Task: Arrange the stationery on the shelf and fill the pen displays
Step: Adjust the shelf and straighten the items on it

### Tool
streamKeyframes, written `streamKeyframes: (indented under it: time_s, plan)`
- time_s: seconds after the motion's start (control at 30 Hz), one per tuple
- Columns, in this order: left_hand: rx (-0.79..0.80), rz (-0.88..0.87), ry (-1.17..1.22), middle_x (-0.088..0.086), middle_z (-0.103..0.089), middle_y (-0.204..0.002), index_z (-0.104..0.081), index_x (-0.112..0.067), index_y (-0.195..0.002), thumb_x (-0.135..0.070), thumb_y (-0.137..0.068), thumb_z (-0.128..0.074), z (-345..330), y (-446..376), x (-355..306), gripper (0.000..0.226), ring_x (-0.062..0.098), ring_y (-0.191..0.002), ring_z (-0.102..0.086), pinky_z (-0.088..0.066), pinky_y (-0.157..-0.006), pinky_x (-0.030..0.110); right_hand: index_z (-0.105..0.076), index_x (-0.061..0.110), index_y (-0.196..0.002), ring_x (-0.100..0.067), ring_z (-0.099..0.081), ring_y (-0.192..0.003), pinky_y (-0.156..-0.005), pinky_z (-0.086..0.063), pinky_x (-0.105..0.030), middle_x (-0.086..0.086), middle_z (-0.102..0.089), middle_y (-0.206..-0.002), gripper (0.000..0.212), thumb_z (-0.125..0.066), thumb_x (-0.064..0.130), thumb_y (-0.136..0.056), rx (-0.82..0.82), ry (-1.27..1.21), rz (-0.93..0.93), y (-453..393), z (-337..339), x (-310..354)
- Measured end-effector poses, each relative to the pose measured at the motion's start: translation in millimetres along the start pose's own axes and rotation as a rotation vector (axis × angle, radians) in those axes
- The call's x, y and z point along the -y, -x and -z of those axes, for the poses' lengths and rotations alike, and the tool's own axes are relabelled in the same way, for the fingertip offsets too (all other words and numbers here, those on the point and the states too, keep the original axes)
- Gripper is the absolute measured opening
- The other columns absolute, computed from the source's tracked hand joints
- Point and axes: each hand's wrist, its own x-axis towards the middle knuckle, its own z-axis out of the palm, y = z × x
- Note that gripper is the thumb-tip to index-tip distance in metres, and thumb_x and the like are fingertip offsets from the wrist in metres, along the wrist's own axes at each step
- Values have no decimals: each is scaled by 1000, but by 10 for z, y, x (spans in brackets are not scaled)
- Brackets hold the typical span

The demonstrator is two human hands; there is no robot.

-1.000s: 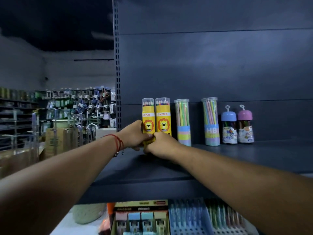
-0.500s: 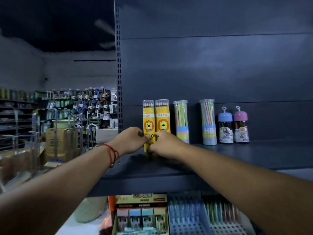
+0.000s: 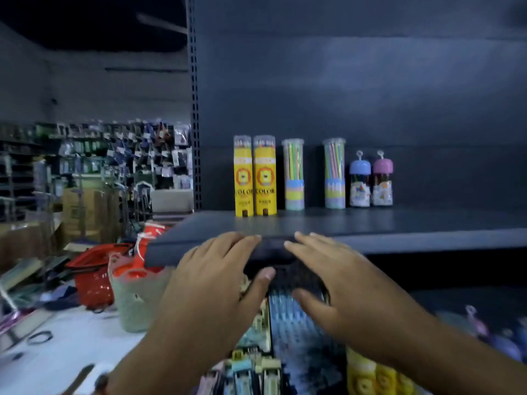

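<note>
Two yellow lion-print pencil tubes [image 3: 254, 176] stand side by side at the back of the dark shelf [image 3: 370, 223]. Right of them stand two clear tubes of pastel pencils [image 3: 293, 175], then a blue-capped jar [image 3: 360, 179] and a pink-capped jar [image 3: 382, 179]. My left hand [image 3: 216, 280] and my right hand [image 3: 333, 277] hover with spread fingers in front of the shelf's front edge, both holding nothing. Below them a blue pen display tray [image 3: 296, 337] and a box of pastel items [image 3: 251, 369] sit on the lower level.
To the left on the white floor are a red basket [image 3: 91, 277], a green basket [image 3: 137, 300] and scattered goods. More yellow lion tubes [image 3: 370, 377] lie at the lower right. Stocked store racks fill the far left background.
Both hands have let go of the left yellow tube and pulled back toward me, past the shelf edge. The view has tilted downward.
</note>
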Motion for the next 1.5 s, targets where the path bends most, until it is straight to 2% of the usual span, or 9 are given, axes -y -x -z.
streamKeyframes:
  time_s: [0.13,0.27,0.47,0.6,0.83,1.03,1.2,1.4,1.5]
  plan:
    - [38,-48,-91,5,-47,-146,-55,-24,-135,-55,-93,-41,-372,398,-25,53,28,-134,-44,-41,-104,46,-11,38,-156,-4,-3,-150,-113,8,-14,21,-9,-160,69,-46,52,-99,77,68,-67,390,-390,-180]
    - [220,-32,-36,2,-54,-137,-52,-26,-136,-58,-93,-36,-887,731,-107,56,27,-123,-53,-48,-96,44,-6,36,-157,-12,-4,-152,-122,-7,-29,10,-6,-165,72,-44,53,-99,177,87,-208,688,-848,-365]
    - [392,13,-29,-4,-47,-146,-43,-34,-143,-67,-94,-23,-1575,937,-175,62,24,-127,-53,-48,-99,45,20,33,-154,-13,25,-149,-118,15,-27,11,27,-161,78,-36,51,-103,226,80,-353,867,-1252,-652]
    - [409,20,96,-10,-17,-159,-21,-37,-152,-69,-94,-8,-1827,970,-219,68,19,-145,-22,-21,-116,38,10,30,-157,-13,12,-152,-120,1,-26,10,13,-165,77,-42,47,-102,122,17,-440,897,-1430,-782]
    - [444,-18,64,1,-55,-137,-54,-23,-135,-58,-93,-30,-1951,1088,-260,60,24,-120,-56,-49,-96,43,-46,14,-145,-30,-33,-137,-109,-38,-49,-3,-44,-148,57,-66,28,-94,-253,-61,-354,1046,-1751,-768]
    - [436,-56,67,-1,-52,-137,-51,-24,-136,-57,-94,-35,-2008,1170,-263,56,22,-124,-53,-47,-99,40,-57,18,-123,-2,-38,-104,-93,-41,-14,10,-36,-125,40,-74,14,-87,-385,-210,-413,1114,-1751,-634]
    - [484,-55,180,-12,-24,-156,-22,-36,-151,-59,-97,-35,-2003,1192,-313,60,12,-142,-26,-26,-115,30,-57,20,-112,-14,-48,-103,-87,-47,-23,4,-39,-118,31,-75,17,-87,-340,-259,-369,1189,-1692,-570]
    - [543,84,556,-26,-26,-151,9,-58,-144,-83,-76,-42,-1856,1219,-479,89,3,-132,-37,-40,-104,24,-55,38,-106,8,-46,-105,-80,-39,-2,23,-42,-110,37,-76,16,-84,-331,-547,-406,1194,-1396,-327]
    - [501,179,778,-37,-47,-125,1,-78,-124,-73,-79,-55,-1774,1263,-576,72,-11,-106,-52,-46,-86,15,-57,42,-106,9,-48,-108,-83,-42,-4,25,-45,-114,39,-77,19,-83,-317,-666,-393,1173,-1245,-195]
